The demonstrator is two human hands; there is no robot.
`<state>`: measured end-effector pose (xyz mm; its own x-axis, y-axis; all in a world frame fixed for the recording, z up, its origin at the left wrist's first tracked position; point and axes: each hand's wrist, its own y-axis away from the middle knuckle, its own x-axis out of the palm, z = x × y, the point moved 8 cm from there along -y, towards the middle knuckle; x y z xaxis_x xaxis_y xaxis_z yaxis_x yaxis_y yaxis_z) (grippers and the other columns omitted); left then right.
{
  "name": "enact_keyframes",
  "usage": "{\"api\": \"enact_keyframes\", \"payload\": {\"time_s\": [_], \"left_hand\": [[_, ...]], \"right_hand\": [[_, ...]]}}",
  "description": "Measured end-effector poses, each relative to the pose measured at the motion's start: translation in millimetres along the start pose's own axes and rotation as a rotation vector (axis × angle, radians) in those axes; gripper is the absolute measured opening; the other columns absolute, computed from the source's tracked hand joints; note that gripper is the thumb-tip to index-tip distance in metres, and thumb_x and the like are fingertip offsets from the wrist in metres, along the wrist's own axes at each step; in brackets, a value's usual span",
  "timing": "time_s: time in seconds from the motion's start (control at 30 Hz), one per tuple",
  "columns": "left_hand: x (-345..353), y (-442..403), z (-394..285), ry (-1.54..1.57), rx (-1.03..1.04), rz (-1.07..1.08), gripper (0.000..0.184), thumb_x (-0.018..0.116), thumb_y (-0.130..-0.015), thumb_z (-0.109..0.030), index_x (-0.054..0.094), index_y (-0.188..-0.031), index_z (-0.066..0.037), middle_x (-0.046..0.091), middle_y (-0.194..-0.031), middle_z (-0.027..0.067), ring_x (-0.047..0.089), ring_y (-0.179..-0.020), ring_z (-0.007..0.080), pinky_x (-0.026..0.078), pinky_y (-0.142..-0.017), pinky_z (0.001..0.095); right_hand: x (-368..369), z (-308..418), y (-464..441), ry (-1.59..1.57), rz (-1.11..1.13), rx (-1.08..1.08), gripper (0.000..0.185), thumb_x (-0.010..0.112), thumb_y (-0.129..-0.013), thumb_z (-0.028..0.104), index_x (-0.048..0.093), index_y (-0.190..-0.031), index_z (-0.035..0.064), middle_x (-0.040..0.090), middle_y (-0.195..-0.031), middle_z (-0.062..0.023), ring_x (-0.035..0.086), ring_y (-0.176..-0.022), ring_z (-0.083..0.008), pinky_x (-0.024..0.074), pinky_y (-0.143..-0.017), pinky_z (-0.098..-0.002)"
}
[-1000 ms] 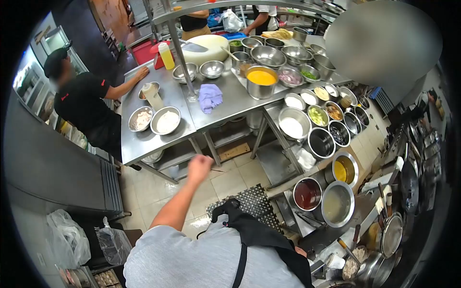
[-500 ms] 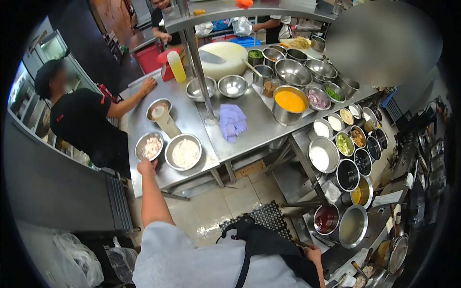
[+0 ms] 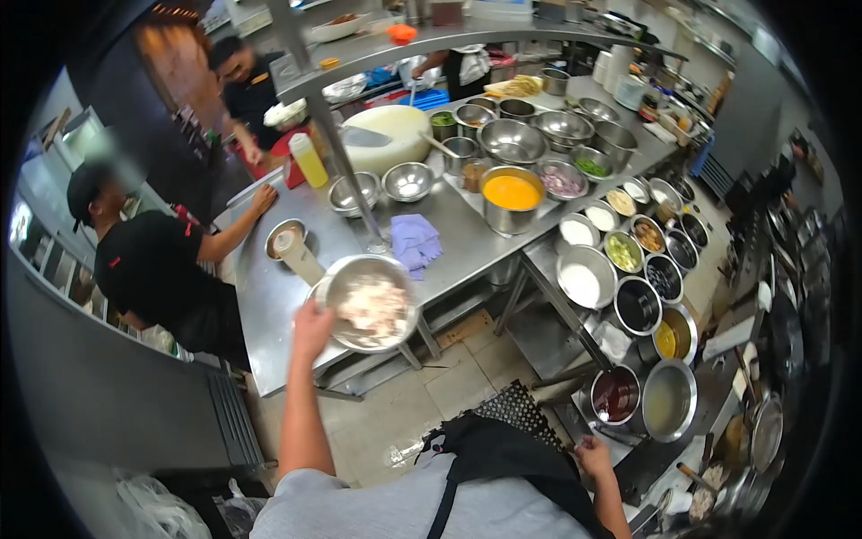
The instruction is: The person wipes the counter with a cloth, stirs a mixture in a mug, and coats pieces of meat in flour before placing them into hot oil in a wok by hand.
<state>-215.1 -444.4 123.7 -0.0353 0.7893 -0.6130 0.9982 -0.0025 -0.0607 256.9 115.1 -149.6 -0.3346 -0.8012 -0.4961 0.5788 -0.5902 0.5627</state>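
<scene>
My left hand [image 3: 312, 329] grips the rim of a steel bowl [image 3: 409, 331] and holds it up above the front edge of the steel table. Inside lie small pale pink and white pieces [image 3: 373, 310], probably chopped meat or seafood, slightly blurred. Behind the raised bowl, the bowl of white contents is almost wholly hidden. A small steel bowl with a pale-handled utensil [image 3: 302, 260] stands just beyond my hand. Low at the right, by the black apron [image 3: 503, 454], my right hand [image 3: 593, 456] has curled fingers, and nothing shows in it.
A purple cloth [image 3: 416, 244], two steel bowls and a pot of orange liquid [image 3: 512, 190] stand on the table. Pots of ingredients, sauces and a red sauce pot [image 3: 616, 395] line the right. One co-worker [image 3: 148, 251] leans on the table at left; another person [image 3: 247, 94] is behind.
My left hand has lifted the bowl of pale pieces off the table and brought it right and nearer. My right hand has risen slightly. A person at the back has leaned in.
</scene>
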Motion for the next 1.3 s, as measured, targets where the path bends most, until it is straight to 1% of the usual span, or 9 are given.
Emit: {"api": "enact_keyframes", "payload": {"time_s": [0.1, 0.27, 0.43, 0.53, 0.7, 0.83, 0.9, 1.17, 1.3], "left_hand": [[138.0, 51.8, -110.1, 0.013, 0.155, 0.307, 0.025, 0.059, -0.080, -0.021, 0.061, -0.088, 0.003, 0.061, -0.068, 0.0132, 0.053, -0.060, 0.0200, 0.043, -0.057, 0.0350], [390.4, 203.3, -172.2, 0.208, 0.372, 0.967, 0.019, 0.059, -0.080, -0.012, 0.064, -0.089, 0.005, 0.066, -0.074, 0.0112, 0.061, -0.071, 0.0154, 0.048, -0.066, 0.0310], [491.8, 422.7, -239.3, 0.150, 0.440, 1.479, 0.022, 0.057, -0.082, -0.014, 0.063, -0.086, 0.006, 0.066, -0.073, 0.0103, 0.059, -0.056, 0.0146, 0.047, -0.053, 0.0300], [512.4, 537.6, -268.0, -0.039, 0.669, 1.670, 0.025, 0.057, -0.082, -0.016, 0.065, -0.092, 0.006, 0.067, -0.075, 0.0120, 0.061, -0.066, 0.0157, 0.048, -0.063, 0.0313], [542.5, 685.6, -273.3, 0.001, 0.626, 1.967, 0.030, 0.057, -0.081, -0.020, 0.063, -0.086, 0.009, 0.067, -0.077, 0.0205, 0.067, -0.063, 0.0226, 0.053, -0.065, 0.0367], [558.8, 736.4, -275.4, 0.039, 0.655, 2.040, 0.033, 0.056, -0.082, -0.023, 0.063, -0.083, 0.009, 0.067, -0.073, 0.0212, 0.067, -0.058, 0.0225, 0.054, -0.062, 0.0368], [566.1, 747.4, -277.0, -0.158, 0.887, 2.022, 0.035, 0.054, -0.084, -0.024, 0.063, -0.082, 0.010, 0.066, -0.067, 0.0195, 0.068, -0.059, 0.0245, 0.054, -0.061, 0.0361], [563.0, 753.8, -292.3, -0.439, 0.938, 2.205, 0.039, 0.053, -0.089, -0.026, 0.060, -0.083, 0.012, 0.066, -0.073, 0.0214, 0.067, -0.059, 0.0277, 0.054, -0.061, 0.0381], [569.6, 762.8, -303.8, -0.491, 1.329, 2.336, 0.045, 0.051, -0.089, -0.032, 0.065, -0.073, 0.007, 0.067, -0.065, 0.0153, 0.068, -0.062, 0.0271, 0.054, -0.069, 0.0400]], "right_hand": [[-18.2, 4.0, 23.8, -0.049, -0.051, -0.051, 0.047, 0.071, -0.075, 0.016, 0.057, -0.114, -0.0053, 0.064, -0.109, -0.0191, 0.063, -0.101, -0.0252, 0.0491, -0.086, -0.0347], [-57.3, 24.1, 146.4, -0.122, -0.223, -0.046, 0.053, 0.070, -0.080, 0.023, 0.054, -0.123, -0.0027, 0.061, -0.118, -0.0187, 0.059, -0.110, -0.0266, 0.0474, -0.092, -0.0349], [-80.0, -89.4, 238.0, -0.294, -0.444, 0.115, 0.048, 0.066, -0.082, 0.018, 0.053, -0.124, -0.0016, 0.062, -0.115, -0.0160, 0.062, -0.099, -0.0238, 0.0507, -0.082, -0.0343], [-76.7, -136.0, 294.5, -0.774, -0.480, 0.345, 0.043, 0.067, -0.081, 0.015, 0.055, -0.116, -0.0081, 0.064, -0.094, -0.0109, 0.062, -0.070, -0.0147, 0.0499, -0.058, -0.0285], [-97.6, -165.0, 361.8, -0.911, -0.663, 0.440, 0.036, 0.066, -0.082, 0.013, 0.058, -0.112, -0.0060, 0.066, -0.093, -0.0100, 0.063, -0.074, -0.0152, 0.0509, -0.061, -0.0291], [-162.5, -148.2, 397.2, -0.512, -1.035, 0.346, 0.031, 0.066, -0.081, 0.012, 0.061, -0.107, -0.0033, 0.066, -0.090, -0.0117, 0.065, -0.082, -0.0206, 0.0522, -0.075, -0.0334], [-202.9, -135.4, 400.9, -0.158, -1.173, 0.324, 0.041, 0.068, -0.077, 0.017, 0.058, -0.110, -0.0038, 0.065, -0.095, -0.0148, 0.064, -0.088, -0.0254, 0.0517, -0.079, -0.0376], [-224.0, -191.3, 307.7, 0.169, -0.958, 0.770, 0.057, 0.074, -0.068, 0.027, 0.052, -0.115, 0.0021, 0.053, -0.109, -0.0202, 0.051, -0.104, -0.0409, 0.0439, -0.092, -0.0413], [-231.6, -203.4, 294.2, 0.134, -0.962, 0.707, 0.043, 0.069, -0.069, 0.026, 0.054, -0.105, 0.0087, 0.058, -0.102, -0.0203, 0.056, -0.100, -0.0377, 0.0460, -0.086, -0.0442]]}}
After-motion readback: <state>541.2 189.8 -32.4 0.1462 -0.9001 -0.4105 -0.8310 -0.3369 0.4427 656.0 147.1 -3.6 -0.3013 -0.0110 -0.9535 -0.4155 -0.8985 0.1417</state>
